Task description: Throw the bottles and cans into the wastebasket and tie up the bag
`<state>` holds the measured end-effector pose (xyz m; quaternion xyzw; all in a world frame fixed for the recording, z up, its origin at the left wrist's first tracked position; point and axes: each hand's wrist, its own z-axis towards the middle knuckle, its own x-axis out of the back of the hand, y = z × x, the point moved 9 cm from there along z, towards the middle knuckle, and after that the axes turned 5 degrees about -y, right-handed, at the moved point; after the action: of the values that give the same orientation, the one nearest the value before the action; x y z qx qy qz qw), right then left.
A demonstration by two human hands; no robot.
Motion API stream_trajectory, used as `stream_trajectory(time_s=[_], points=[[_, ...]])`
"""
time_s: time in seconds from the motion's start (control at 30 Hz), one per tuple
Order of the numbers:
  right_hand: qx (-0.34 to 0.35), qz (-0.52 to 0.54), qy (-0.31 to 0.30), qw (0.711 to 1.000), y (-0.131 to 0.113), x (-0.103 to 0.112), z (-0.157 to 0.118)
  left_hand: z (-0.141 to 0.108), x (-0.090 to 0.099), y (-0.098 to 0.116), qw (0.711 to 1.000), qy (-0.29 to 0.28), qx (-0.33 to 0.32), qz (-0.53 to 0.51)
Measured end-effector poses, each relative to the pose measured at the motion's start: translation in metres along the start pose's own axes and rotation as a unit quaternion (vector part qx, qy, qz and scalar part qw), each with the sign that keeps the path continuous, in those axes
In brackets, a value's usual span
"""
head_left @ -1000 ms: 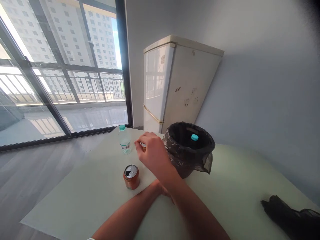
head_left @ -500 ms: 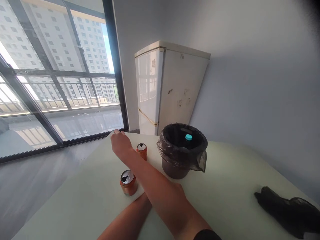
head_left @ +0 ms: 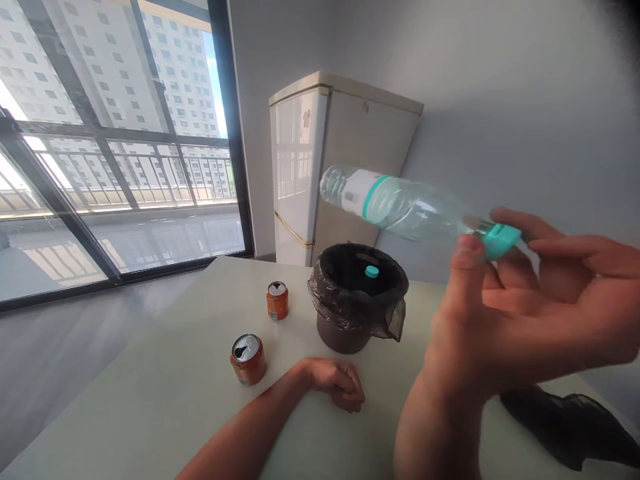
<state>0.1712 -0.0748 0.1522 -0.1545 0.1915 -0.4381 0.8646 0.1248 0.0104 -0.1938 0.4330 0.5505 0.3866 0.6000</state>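
Observation:
A clear plastic bottle (head_left: 415,208) with a turquoise cap and a white label hangs tilted in the air, its base to the left and above the bin. My right hand (head_left: 530,300) grips it at the cap end between thumb and fingers. On the table, my left hand (head_left: 339,383) rests as a loose fist, with nothing seen in it. Close by stands a bin (head_left: 345,333) lined with a black bag, and another turquoise-capped bottle (head_left: 371,272) shows inside it. Two opened orange drink cans, a near one (head_left: 249,360) and a far one (head_left: 277,301), stand upright left of the bin.
The pale table (head_left: 165,393) carries all of this. At its right lies a crumpled black plastic bag (head_left: 570,427), partly behind my right forearm. Beyond the table are a white fridge (head_left: 350,147), a grey wall and a glass balcony door (head_left: 115,153).
My right hand has swung from the table's far left, across my left arm, to the right and up. The clear bottle now shows in it. The left fist has come into view.

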Motion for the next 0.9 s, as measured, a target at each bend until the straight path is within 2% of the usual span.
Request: stream_trajectory(time_s=[0.03, 0.1, 0.17, 0.27, 0.47, 0.57, 0.77, 0.9], points=[[-0.001, -0.008, 0.004, 1.000, 0.009, 0.004, 0.006, 0.001, -0.007, -0.001, 0.999, -0.031, 0.015, -0.003], [-0.024, -0.027, -0.041, 0.999, 0.034, 0.001, 0.014, 0.001, -0.013, -0.001, 0.998, -0.057, 0.032, -0.005], [-0.045, -0.055, -0.102, 0.992, 0.059, -0.007, 0.016, 0.001, -0.014, 0.000, 0.997, -0.060, 0.039, -0.006], [-0.046, -0.108, -0.186, 0.976, 0.082, -0.023, 0.010, 0.001, -0.013, 0.000, 0.998, -0.057, 0.039, -0.006], [-0.072, -0.154, -0.361, 0.917, 0.108, -0.079, -0.024, 0.001, -0.012, -0.003, 0.998, -0.062, 0.028, -0.010], [-0.071, -0.179, -0.417, 0.889, 0.117, -0.104, -0.040, 0.001, -0.012, -0.002, 0.998, -0.066, 0.022, -0.008], [-0.091, -0.213, -0.473, 0.850, 0.135, -0.125, -0.057, 0.001, -0.012, -0.001, 0.998, -0.066, 0.016, -0.005], [-0.097, -0.197, -0.558, 0.800, 0.140, -0.135, -0.075, 0.001, -0.011, -0.002, 0.997, -0.070, 0.015, -0.007]])
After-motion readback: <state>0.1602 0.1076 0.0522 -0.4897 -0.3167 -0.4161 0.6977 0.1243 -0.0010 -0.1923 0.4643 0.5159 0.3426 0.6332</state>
